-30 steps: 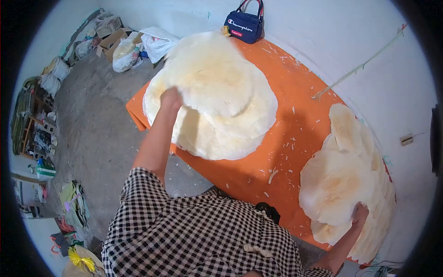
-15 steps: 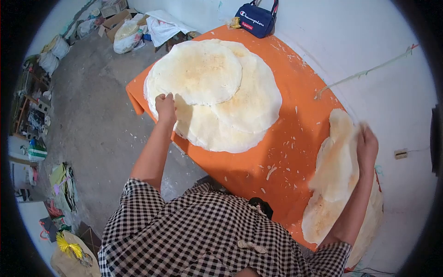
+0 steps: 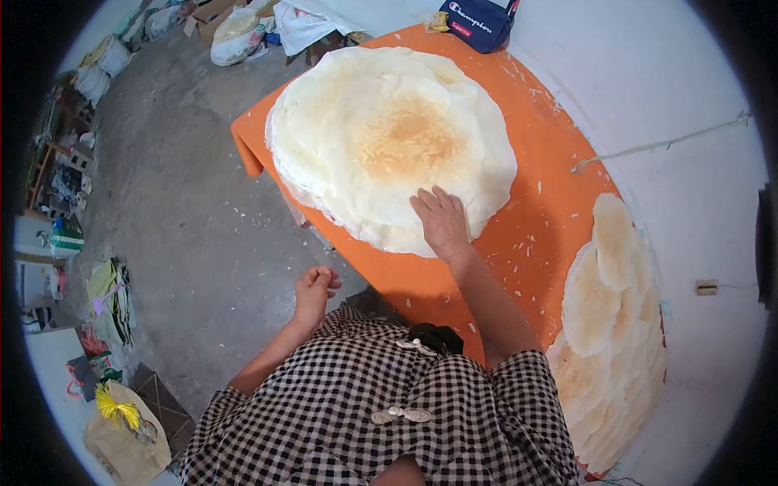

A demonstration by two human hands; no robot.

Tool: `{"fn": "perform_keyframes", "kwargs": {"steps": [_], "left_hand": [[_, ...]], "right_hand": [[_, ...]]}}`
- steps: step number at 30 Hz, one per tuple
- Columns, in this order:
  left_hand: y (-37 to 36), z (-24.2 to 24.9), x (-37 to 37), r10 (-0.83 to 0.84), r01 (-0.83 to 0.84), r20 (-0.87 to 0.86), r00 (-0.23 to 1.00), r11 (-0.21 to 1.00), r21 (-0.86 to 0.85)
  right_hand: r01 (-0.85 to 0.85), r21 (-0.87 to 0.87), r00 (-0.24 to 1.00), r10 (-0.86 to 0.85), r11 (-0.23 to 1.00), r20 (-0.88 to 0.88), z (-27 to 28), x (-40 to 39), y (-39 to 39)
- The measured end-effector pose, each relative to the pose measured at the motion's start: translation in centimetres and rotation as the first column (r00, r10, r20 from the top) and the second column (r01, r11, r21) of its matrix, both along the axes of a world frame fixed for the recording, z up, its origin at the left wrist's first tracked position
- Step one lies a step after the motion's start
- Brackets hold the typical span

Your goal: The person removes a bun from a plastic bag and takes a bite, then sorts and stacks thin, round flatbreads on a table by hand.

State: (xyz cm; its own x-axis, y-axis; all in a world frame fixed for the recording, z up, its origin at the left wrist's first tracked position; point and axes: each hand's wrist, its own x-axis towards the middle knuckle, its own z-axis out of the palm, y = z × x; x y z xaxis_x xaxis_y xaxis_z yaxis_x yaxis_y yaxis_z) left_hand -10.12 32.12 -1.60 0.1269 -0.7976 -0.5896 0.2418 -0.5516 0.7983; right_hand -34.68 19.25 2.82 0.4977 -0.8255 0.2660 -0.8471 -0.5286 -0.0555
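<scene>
A large round flatbread-like sheet (image 3: 409,134), pale with a browned middle, lies on top of a stack on the orange cloth. Resting on its lower right part is my right hand (image 3: 443,223), fingers spread and holding nothing. My left hand (image 3: 316,293) hangs beside the table's near edge, close to my body, with its fingers curled; whether anything is in them is too small to tell. More pale, browned sheets (image 3: 612,316) overlap in a pile at the right, against the wall.
The orange-covered table (image 3: 543,194) carries scattered pale scraps. A navy bag (image 3: 480,23) stands at its far end. Sacks (image 3: 237,36) and a cardboard box lie on the floor at the upper left. A cord (image 3: 664,142) runs along the right wall.
My right hand has moved left from the right-hand pile onto the stack. A large browned sheet now covers the stack's top. My left hand has left the stack and come back towards my body.
</scene>
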Motion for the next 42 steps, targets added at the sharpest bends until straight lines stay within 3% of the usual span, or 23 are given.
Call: {"fn": "perform_keyframes", "kwargs": {"steps": [8, 11, 12, 15, 17, 18, 19, 21, 24, 27, 30, 33, 36, 39, 42], "left_hand": [[-0.2, -0.9, -1.5, -0.273, 0.273, -0.051, 0.961, 0.962, -0.010], [-1.5, -0.9, -2.4, -0.462, 0.461, 0.006, 0.887, 0.884, -0.082], [-0.4, 0.0, -7.9, -0.470, 0.463, -0.023, 0.883, 0.876, -0.135], [-0.9, 2.0, -10.7, -0.686, 0.680, -0.020, 0.728, 0.725, -0.108], [-1.0, 1.0, -11.3, -0.710, 0.756, 0.262, 0.654, 0.607, -0.245], [-1.1, 0.3, -11.5, -0.686, 0.793, 0.397, 0.610, 0.532, -0.297], [-1.1, -0.3, -12.0, -0.632, 0.810, 0.508, 0.585, 0.487, -0.328], [-1.0, -1.1, -13.1, -0.483, 0.837, 0.688, 0.542, 0.388, -0.387], [-1.0, 0.2, -15.0, -0.246, 0.894, 0.887, 0.391, 0.330, -0.303], [-0.7, -0.3, -16.0, -0.143, 0.917, 0.956, 0.255, 0.349, -0.192], [-0.4, -1.6, -16.1, 0.066, 0.921, 0.969, 0.240, 0.301, -0.249], [-0.1, -1.6, -16.3, 0.034, 0.923, 0.976, 0.213, 0.322, -0.213], [-0.1, -1.6, -16.1, 0.062, 0.921, 0.975, 0.212, 0.322, -0.220], [-0.5, -0.9, -16.7, -0.024, 0.895, 0.944, 0.330, 0.327, -0.304], [-2.1, 0.2, -19.2, -0.629, 0.912, 0.677, 0.382, 0.377, -0.164]], "right_hand": [[0.089, 0.136, 0.992, -0.100, 0.987, 0.080, -3.2, 0.9, 1.0], [0.183, 0.145, 0.967, -0.204, 0.972, 0.149, -0.5, 1.1, 3.5], [0.196, 0.138, 0.957, -0.220, 0.971, 0.187, 0.4, -3.8, 5.4], [0.415, 0.110, 0.884, -0.429, 0.903, 0.185, 1.3, -12.6, 9.1], [0.664, 0.151, 0.733, -0.677, 0.733, 0.062, 0.7, -19.3, 13.2], [0.699, -0.063, 0.711, -0.702, 0.712, -0.051, -3.0, -24.5, 16.3], [0.895, 0.360, 0.400, -0.830, 0.263, -0.390, -0.2, -26.8, 17.2], [0.983, 0.151, 0.146, -0.943, 0.104, -0.299, -0.4, -29.1, 22.1], [0.984, 0.129, 0.150, -0.958, 0.121, -0.246, -2.2, -32.8, 24.6], [0.983, 0.136, 0.154, -0.956, 0.123, -0.250, -3.6, -35.1, 24.1], [0.972, 0.023, 0.230, -0.920, 0.235, -0.318, -4.3, -36.2, 23.5], [0.960, -0.022, 0.266, -0.931, 0.280, -0.248, -3.3, -37.2, 23.4], [0.958, 0.220, 0.247, -0.916, 0.183, -0.317, -0.5, -37.3, 22.5], [0.940, 0.088, 0.341, -0.914, 0.330, -0.220, 1.5, -35.3, 22.2], [0.881, 0.024, 0.469, -0.863, 0.473, -0.188, 1.1, -29.9, 24.4]]}}
